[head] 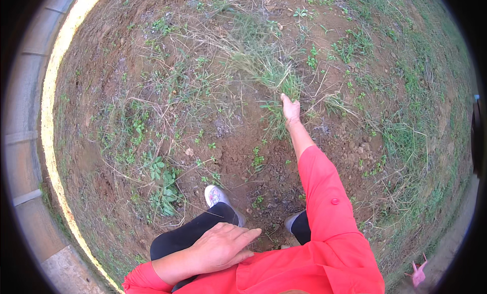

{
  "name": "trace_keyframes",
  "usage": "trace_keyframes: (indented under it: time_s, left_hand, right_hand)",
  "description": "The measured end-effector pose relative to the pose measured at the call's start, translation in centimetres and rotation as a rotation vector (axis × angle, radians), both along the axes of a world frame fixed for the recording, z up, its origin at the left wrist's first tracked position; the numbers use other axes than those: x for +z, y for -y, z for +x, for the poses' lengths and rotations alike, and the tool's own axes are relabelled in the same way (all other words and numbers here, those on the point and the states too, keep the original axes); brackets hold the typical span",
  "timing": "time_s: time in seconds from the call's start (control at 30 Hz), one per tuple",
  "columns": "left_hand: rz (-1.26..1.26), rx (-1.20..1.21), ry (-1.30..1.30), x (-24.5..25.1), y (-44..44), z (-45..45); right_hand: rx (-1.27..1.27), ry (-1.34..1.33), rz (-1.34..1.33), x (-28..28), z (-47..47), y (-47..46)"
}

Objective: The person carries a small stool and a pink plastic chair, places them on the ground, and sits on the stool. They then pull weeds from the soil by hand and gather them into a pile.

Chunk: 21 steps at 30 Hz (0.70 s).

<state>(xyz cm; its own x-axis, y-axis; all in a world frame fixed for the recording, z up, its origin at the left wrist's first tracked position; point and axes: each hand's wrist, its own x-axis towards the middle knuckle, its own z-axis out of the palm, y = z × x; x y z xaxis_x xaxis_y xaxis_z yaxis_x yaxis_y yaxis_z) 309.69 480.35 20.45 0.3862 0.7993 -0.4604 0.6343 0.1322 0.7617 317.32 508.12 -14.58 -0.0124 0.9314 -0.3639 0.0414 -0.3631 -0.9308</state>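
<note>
My right hand (291, 110) is stretched out over the soil, closed around the near end of a bunch of long grass (279, 74). The bunch fans away from the hand towards the upper middle, its far blades blurred and mixed with dry straw-coloured stems. Just below the fist, a green grass tuft (276, 119) stands on the ground. My left hand (224, 246) lies palm down over my bent left leg, near the hem of my red shirt, with thumb and index finger spread and nothing held.
Reddish-brown soil (236, 153) spreads around my pale shoes (216, 196). A broad-leaved weed (165, 187) grows to the left, thicker grass (407, 141) to the right. A bright strip (49, 119) borders paving slabs (23, 103) at far left. A pink object (418, 275) lies at lower right.
</note>
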Motion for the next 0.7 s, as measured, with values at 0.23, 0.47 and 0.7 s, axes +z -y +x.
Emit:
trace_keyframes:
  time_s: [0.23, 0.47, 0.7]
  left_hand:
    - [0.18, -0.016, -0.1, 1.5, 2.5, 1.8]
    - [0.221, 0.026, -0.144, 1.9, 4.3, 3.1]
    - [0.154, 0.058, -0.199, 2.0, 4.9, 5.4]
  right_hand:
    - [0.005, 0.247, -0.056, 9.9, 16.5, -1.7]
    - [-0.486, 0.638, 0.611, 37.7, 43.7, -4.9]
    - [-0.544, 1.064, 0.28, 49.9, 64.0, 3.5]
